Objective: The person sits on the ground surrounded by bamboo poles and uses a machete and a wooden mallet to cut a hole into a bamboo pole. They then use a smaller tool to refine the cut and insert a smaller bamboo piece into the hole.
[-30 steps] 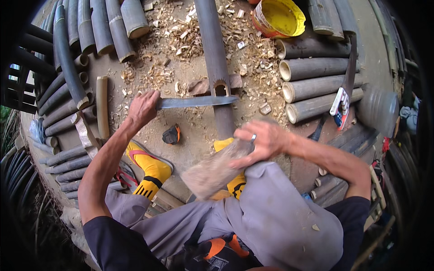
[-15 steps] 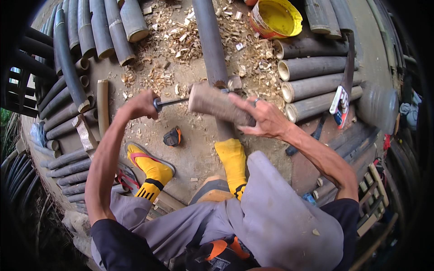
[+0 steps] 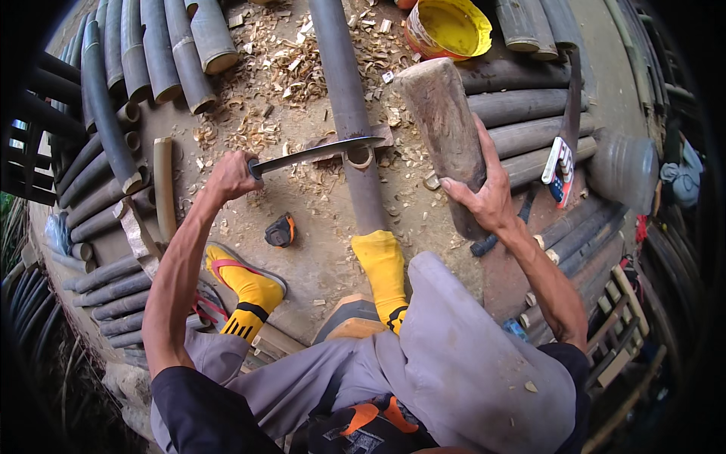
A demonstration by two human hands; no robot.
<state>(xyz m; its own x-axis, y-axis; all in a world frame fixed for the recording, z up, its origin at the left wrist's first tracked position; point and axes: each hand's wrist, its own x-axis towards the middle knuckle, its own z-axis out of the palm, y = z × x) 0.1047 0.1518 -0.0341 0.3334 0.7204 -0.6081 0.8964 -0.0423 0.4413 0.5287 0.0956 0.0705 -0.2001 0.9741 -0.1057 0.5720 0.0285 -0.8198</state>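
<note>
My left hand point(image 3: 233, 175) is closed around the handle of a long-bladed knife point(image 3: 306, 156). Its blade reaches to the right across a dark bamboo pole point(image 3: 340, 68), close to a pale notch point(image 3: 358, 159) cut in the pole's upper side. A thick wooden mallet point(image 3: 440, 110), worn and brown, is gripped near its narrower end by my right hand point(image 3: 488, 189); it is raised to the right of the pole, apart from the knife. Under the notched part a flat piece of wood point(image 3: 383, 136) lies crosswise. My foot in a yellow sock point(image 3: 376, 261) is against the pole's near end.
Wood chips point(image 3: 295, 64) cover the ground around the pole. A tape measure point(image 3: 280, 230) lies by my other foot. Cut bamboo lengths point(image 3: 522, 110) are stacked at both sides. A saw point(image 3: 563, 163) rests at the right; a yellow bucket point(image 3: 446, 26) stands at the far side.
The mallet has swung from over the pole up and to the right, now tilted upright. The knife blade, previously partly hidden behind it, shows in full over the notch.
</note>
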